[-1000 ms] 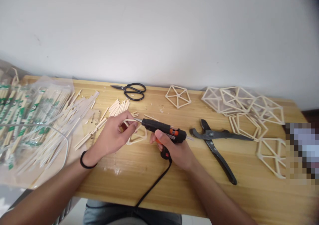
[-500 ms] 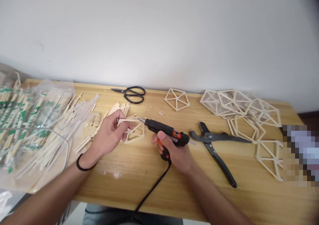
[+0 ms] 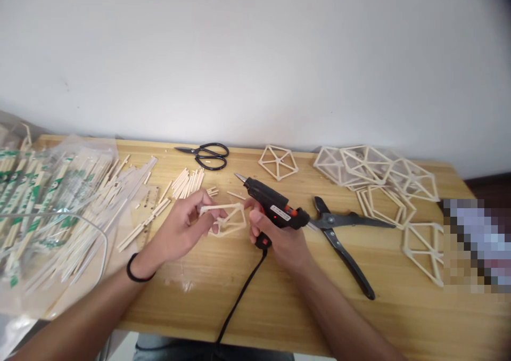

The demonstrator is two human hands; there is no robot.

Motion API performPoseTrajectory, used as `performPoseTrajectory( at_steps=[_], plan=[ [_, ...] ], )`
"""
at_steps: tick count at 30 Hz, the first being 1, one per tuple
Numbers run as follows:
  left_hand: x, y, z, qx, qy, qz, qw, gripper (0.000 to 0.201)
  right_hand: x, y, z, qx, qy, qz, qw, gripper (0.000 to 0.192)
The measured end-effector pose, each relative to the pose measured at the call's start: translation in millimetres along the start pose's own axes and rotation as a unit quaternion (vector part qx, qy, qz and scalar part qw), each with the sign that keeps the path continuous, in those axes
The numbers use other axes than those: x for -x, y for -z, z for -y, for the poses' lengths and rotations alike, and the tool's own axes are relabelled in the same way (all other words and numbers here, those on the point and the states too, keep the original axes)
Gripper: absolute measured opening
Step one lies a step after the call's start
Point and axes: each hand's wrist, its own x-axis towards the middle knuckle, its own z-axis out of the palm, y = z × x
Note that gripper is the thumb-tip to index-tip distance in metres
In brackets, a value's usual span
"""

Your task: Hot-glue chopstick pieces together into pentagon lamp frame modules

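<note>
My left hand (image 3: 190, 225) pinches a small frame of glued wooden sticks (image 3: 231, 227) by its left side, holding it over the table. My right hand (image 3: 275, 233) is wrapped round the grip of a black hot glue gun (image 3: 265, 196). The gun's metal nozzle points up and left, above the frame and apart from it. A fingertip of my right hand is close to the frame's upper right corner; whether they touch I cannot tell. Behind my left hand lie short cut sticks (image 3: 189, 182) and a wooden ruler (image 3: 149, 206).
Black scissors (image 3: 211, 156) lie at the back. A finished stick pentagon (image 3: 278, 162) sits right of them, with several more frames (image 3: 371, 164) farther right. Black cutters (image 3: 339, 244) lie beside my right hand. Wrapped chopsticks (image 3: 51, 185) cover the left side. The gun's cord (image 3: 241, 292) hangs over the front edge.
The glue gun's nozzle has risen and come away from the stick frame. My left hand has brought the frame slightly right and turned it, toward my right hand's fingers.
</note>
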Motion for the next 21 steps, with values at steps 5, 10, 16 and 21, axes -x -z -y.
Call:
performPoseTrajectory(
  at_steps=[5,10,16,21],
  plan=[
    [-1.2,-0.1,-2.2,0.085,0.034,0.035,0.995,0.033,-0.2,-2.5,0.8,0.0,-0.023,-0.012,1.0,0.042],
    [-2.6,10.4,-1.2,0.067,-0.002,0.026,0.997,0.022,-1.6,-0.3,-1.9,-0.042,-0.005,-0.035,0.998,0.041],
    [-9.7,22.9,7.9,0.125,-0.09,-0.028,0.988,0.016,-2.3,3.7,-4.6,-0.041,-0.004,-0.019,0.999,0.042],
    [-9.3,20.6,10.0,0.132,-0.096,-0.029,0.986,0.015,-1.9,2.3,-1.3,-0.032,-0.011,-0.016,0.999,0.044]
  ],
)
